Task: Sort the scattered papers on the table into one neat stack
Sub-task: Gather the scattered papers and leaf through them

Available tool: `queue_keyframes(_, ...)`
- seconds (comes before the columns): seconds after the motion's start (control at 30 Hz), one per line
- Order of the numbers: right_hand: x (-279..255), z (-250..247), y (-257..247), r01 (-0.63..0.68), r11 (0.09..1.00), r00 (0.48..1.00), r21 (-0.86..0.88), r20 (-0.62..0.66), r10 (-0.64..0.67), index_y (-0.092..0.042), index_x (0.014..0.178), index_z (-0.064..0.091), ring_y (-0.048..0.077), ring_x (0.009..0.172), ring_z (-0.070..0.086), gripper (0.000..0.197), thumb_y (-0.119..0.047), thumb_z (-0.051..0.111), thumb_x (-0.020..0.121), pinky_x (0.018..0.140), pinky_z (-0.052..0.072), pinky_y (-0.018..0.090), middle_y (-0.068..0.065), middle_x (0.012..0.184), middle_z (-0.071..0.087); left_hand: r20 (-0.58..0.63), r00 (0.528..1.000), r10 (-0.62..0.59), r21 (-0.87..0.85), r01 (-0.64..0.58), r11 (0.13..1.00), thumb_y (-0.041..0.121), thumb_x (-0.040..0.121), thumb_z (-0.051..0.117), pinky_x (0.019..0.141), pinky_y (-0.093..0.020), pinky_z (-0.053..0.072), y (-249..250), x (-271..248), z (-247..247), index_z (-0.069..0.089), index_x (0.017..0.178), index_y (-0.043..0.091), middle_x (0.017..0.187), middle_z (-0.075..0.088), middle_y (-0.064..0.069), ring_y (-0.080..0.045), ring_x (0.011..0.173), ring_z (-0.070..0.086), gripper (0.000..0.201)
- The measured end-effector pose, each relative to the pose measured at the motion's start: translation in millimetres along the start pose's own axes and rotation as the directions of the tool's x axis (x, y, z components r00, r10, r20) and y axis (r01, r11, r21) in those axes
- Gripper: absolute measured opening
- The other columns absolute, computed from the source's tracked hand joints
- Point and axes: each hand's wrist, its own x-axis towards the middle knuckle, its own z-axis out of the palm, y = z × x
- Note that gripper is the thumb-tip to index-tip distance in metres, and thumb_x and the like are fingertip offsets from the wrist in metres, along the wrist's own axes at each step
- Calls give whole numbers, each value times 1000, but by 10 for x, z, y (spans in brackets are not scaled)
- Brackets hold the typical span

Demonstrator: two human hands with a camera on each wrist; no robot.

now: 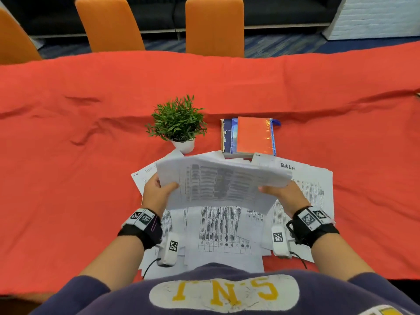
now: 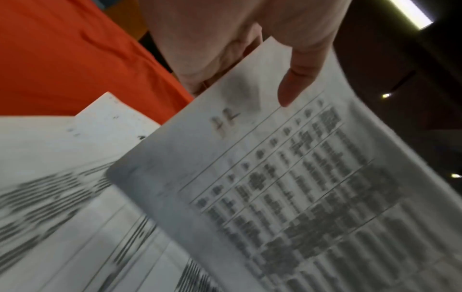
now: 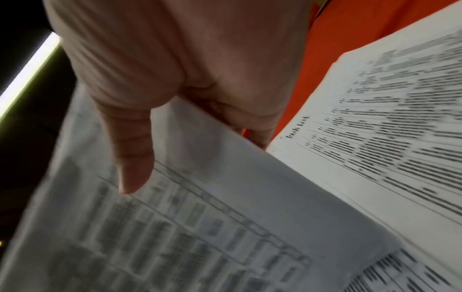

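A printed sheet with a table [image 1: 220, 181] hangs in the air above the table, held at both short edges. My left hand [image 1: 159, 189] pinches its left edge, thumb on top [image 2: 297, 79]. My right hand [image 1: 280, 193] pinches the right edge, thumb over the print [image 3: 132, 158]. Below it, several printed papers [image 1: 223, 233] lie spread and overlapping on the red tablecloth [image 1: 68, 178]. A sheet headed "Task List" [image 1: 302, 176] lies to the right, also seen in the right wrist view as the Task List sheet [image 3: 387, 128].
A small potted plant [image 1: 179, 123] stands just behind the papers. To its right lies a stack of books [image 1: 248, 137] with an orange cover on top. Orange chairs [image 1: 214, 26] stand beyond the far table edge.
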Motion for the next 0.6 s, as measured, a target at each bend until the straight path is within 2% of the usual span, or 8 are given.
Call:
queue_keyframes(0.1, -6, 58, 159, -62, 997, 998, -41, -19, 61, -9, 97, 69, 26, 96, 63, 32, 4, 74, 69, 78, 48, 32, 8, 99, 71, -62, 994, -85, -18, 84, 996, 13, 64, 71, 82, -46, 55, -177, -59, 36, 66, 100, 12, 99, 71, -9, -30, 93, 66, 37)
queue_keyframes(0.2, 0, 126, 236, -115, 993, 990, 32, -77, 117, -4, 106, 66, 26, 100, 64, 40, 3, 76, 68, 73, 49, 30, 13, 106, 70, -112, 990, -89, -21, 87, 996, 3, 73, 70, 78, -38, 53, -205, -61, 82, 66, 100, 11, 94, 70, -7, -28, 89, 64, 28)
queue_keyframes(0.3, 0, 120, 183, -105, 992, 991, 74, -70, 110, -10, 96, 68, 24, 96, 65, 31, 2, 76, 69, 74, 49, 32, 10, 103, 71, -112, 992, -64, -21, 62, 998, -1, 76, 68, 76, -34, 52, -189, -26, 43, 66, 96, 14, 93, 70, -6, -25, 87, 64, 25)
queue_keyframes(0.37, 15, 85, 211, -116, 991, 991, 72, -65, 120, -11, 93, 69, 25, 97, 66, 31, 1, 79, 66, 79, 50, 36, 9, 101, 72, -94, 992, -79, -18, 77, 997, 0, 76, 68, 78, -35, 52, -210, -20, 20, 65, 100, 13, 97, 69, -7, -26, 90, 64, 28)
queue_keyframes(0.47, 36, 63, 340, -164, 986, 985, 12, -52, 164, -8, 98, 70, 29, 100, 67, 40, -3, 83, 60, 93, 50, 48, 10, 104, 73, -50, 993, -104, 19, 105, 994, 6, 77, 73, 73, -27, 48, -264, -81, 77, 64, 108, 12, 99, 68, -3, -20, 91, 63, 32)
queue_keyframes(0.53, 69, 42, 376, -186, 983, 981, 0, -52, 186, -9, 97, 71, 31, 100, 67, 44, -7, 85, 55, 95, 48, 53, 11, 104, 73, -53, 994, -93, 46, 95, 994, 12, 79, 74, 68, -24, 45, -221, -115, 141, 64, 107, 14, 98, 68, -2, -17, 88, 62, 30)
queue_keyframes(0.6, 120, -20, 307, -168, 985, 984, -36, -70, 165, -11, 97, 69, 32, 101, 66, 40, -5, 83, 60, 94, 48, 53, 10, 104, 72, -39, 997, -62, 91, 65, 994, 15, 80, 73, 68, -25, 46, -121, -107, 178, 66, 101, 17, 96, 69, 0, -16, 85, 63, 22)
